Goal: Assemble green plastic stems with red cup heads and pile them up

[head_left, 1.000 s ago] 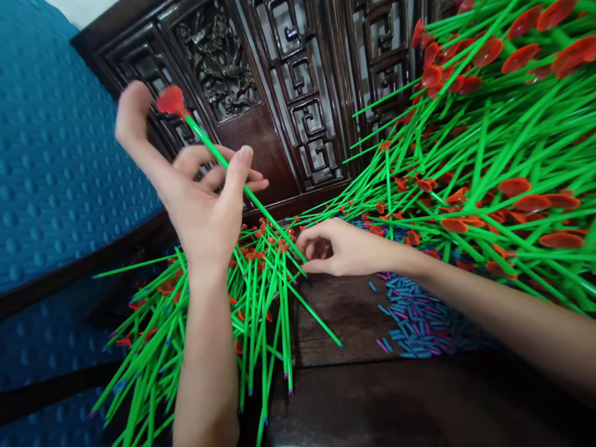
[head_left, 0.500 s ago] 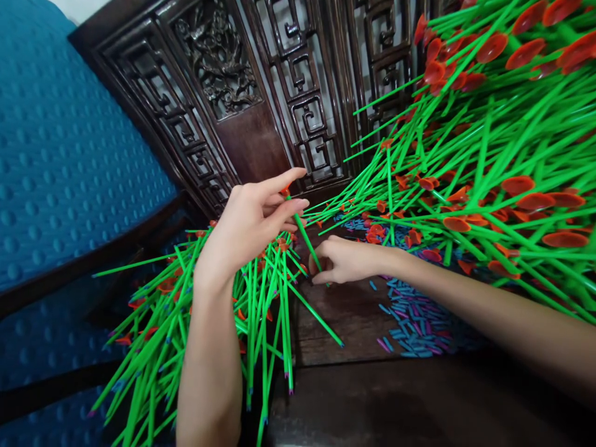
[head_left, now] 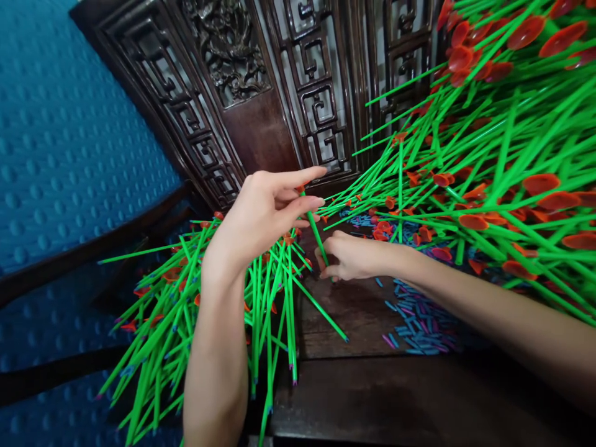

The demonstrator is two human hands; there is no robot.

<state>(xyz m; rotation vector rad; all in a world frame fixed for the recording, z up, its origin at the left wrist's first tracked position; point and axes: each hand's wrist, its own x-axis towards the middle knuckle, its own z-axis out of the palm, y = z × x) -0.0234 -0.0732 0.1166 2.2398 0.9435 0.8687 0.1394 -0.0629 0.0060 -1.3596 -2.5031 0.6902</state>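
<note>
My left hand pinches a green plastic stick near its orange cup-shaped end, the index finger stretched out above. The stick slants down to my right hand, whose fingers are closed around its lower end. Whether a small tube sits on that end is hidden by the fingers. Right of and under my right forearm lies a heap of small blue and purple tubes. Beneath my left hand and wrist spreads a pile of green sticks, several with blue or purple tips.
A large stack of green sticks with orange cups fills the right side. Carved dark wooden panels stand behind the dark wooden surface. A blue dimpled cover is at the left, beside a dark wooden rail.
The view has shifted slightly, so most things appear a little further right. Both hands keep their hold on the same green stick, with little change in pose.
</note>
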